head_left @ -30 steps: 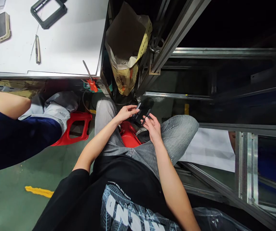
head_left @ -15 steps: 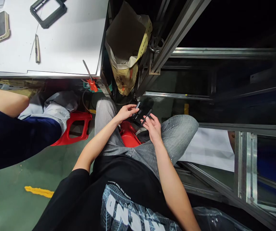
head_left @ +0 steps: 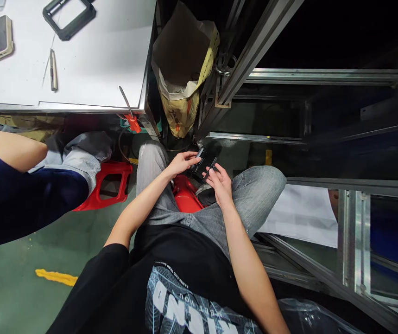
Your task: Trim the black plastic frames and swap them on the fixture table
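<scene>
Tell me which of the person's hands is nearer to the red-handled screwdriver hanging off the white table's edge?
Left. The left hand lies below and right of the red-handled screwdriver; the right hand is farther right, beyond the small black device both hold.

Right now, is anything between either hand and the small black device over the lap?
Nothing visible. The left hand and right hand both touch the small black device directly, one at each side.

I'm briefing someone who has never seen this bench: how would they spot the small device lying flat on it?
Start at the white worktable at upper left. At its far left edge lies a small beige-cased device with a grey screen. It is solid and pale, unlike the hollow black rectangular frame and slim metal tool nearby.
</scene>
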